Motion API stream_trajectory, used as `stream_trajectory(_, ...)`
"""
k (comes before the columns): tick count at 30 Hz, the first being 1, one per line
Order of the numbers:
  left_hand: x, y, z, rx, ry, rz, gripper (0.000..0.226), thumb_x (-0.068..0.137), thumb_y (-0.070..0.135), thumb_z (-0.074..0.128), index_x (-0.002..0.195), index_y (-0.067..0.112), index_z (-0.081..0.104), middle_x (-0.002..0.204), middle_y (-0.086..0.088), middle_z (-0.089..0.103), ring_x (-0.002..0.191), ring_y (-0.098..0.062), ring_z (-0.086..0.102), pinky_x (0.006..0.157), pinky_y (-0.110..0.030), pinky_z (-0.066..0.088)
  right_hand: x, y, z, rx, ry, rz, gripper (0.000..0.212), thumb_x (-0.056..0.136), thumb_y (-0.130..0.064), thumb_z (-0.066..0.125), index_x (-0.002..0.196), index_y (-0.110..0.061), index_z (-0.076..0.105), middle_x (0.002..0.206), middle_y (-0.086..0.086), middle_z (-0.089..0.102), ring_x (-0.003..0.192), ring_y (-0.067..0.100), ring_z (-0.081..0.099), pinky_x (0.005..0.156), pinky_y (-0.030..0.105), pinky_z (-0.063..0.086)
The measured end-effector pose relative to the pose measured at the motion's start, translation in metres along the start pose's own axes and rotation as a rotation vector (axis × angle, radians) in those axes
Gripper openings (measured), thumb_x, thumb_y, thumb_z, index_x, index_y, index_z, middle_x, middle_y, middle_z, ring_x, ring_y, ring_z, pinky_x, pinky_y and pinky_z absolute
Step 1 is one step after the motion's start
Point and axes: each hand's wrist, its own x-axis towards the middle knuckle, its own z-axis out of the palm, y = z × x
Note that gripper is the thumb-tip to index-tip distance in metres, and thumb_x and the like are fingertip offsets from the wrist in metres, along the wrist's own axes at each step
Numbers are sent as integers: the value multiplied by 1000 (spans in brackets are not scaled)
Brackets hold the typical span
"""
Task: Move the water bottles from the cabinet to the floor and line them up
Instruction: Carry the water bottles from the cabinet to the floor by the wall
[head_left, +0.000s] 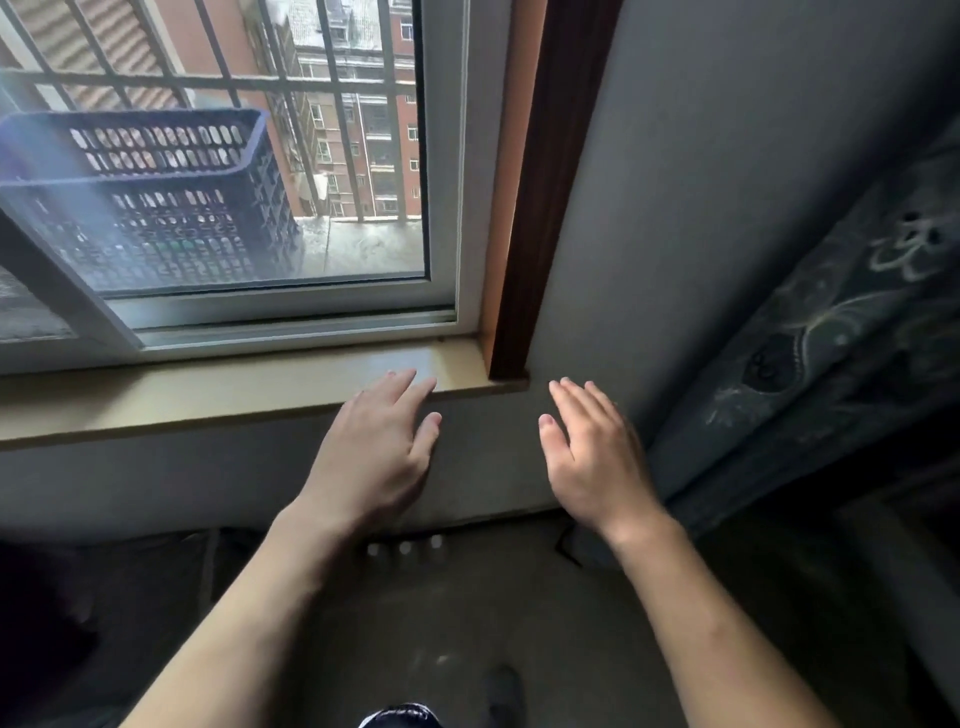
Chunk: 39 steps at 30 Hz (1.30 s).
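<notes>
Three water bottles (404, 552) stand in a short row on the dark floor by the wall under the window; only their pale caps show clearly. My left hand (376, 447) is held out above them with straight fingers and holds nothing. My right hand (592, 449) is raised beside it, fingers straight and together, palm turned inward, also empty. No cabinet is in view.
A beige window sill (208, 395) runs across the wall ahead, with a dark wooden frame (540, 208) at its right end. A blue plastic crate (150, 197) sits outside the glass. Patterned dark fabric (841, 322) hangs on the right. My shoe (501, 691) is on the floor.
</notes>
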Motion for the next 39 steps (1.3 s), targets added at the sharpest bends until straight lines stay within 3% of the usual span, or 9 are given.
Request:
stream_trajectory(5, 2, 1, -8, -31, -43, 121, 45, 97, 36, 39, 139, 19, 46, 147, -3, 44, 138, -19, 32, 113, -34, 23, -23, -10, -7, -19, 84, 100, 63, 91, -43, 28, 145, -13, 43, 152, 5, 41, 144, 24, 29, 119, 43, 22)
stream_trajectory(11, -7, -8, -15, -24, -99, 285, 52, 93, 41, 35, 139, 18, 47, 147, -5, 44, 137, -22, 35, 114, -37, 26, -65, -30, -5, -10, 159, 235, 62, 91, -43, 30, 144, -14, 45, 151, 4, 43, 144, 24, 30, 118, 43, 23)
stream_trajectory(19, -30, 1, -14, -36, -155, 472, 46, 98, 35, 44, 141, 17, 46, 150, -5, 40, 139, -22, 32, 113, -34, 24, -130, -43, -7, -10, 283, 395, 59, 90, -39, 35, 140, -10, 50, 147, 8, 48, 141, 27, 35, 119, 36, 23)
stream_trajectory(22, -39, 17, -12, -43, -177, 538, 51, 94, 39, 38, 139, 16, 48, 149, -6, 42, 139, -22, 33, 112, -35, 27, -156, -39, -13, -17, 321, 459, 59, 90, -38, 35, 140, -10, 50, 147, 8, 48, 141, 27, 35, 119, 34, 21)
stream_trajectory(32, -82, 94, 14, -25, -202, 698, 40, 94, 28, 50, 131, 14, 54, 143, -9, 48, 131, -24, 41, 105, -37, 35, -254, 7, -37, -19, 412, 617, 54, 96, -35, 37, 141, -7, 47, 149, 10, 46, 142, 28, 33, 120, 33, 18)
stream_trajectory(36, -111, 138, 30, -44, -242, 755, 41, 96, 31, 46, 134, 18, 51, 145, -7, 46, 136, -24, 37, 110, -41, 34, -305, 35, -52, -14, 429, 667, 53, 99, -35, 36, 145, -9, 43, 152, 8, 41, 145, 26, 28, 121, 35, 18)
stream_trajectory(39, -140, 176, 43, -36, -271, 829, 41, 91, 36, 36, 122, 17, 55, 132, -3, 53, 129, -23, 43, 103, -40, 41, -349, 58, -64, -9, 425, 714, 50, 102, -34, 38, 147, -13, 39, 155, 4, 36, 147, 22, 23, 121, 33, 16)
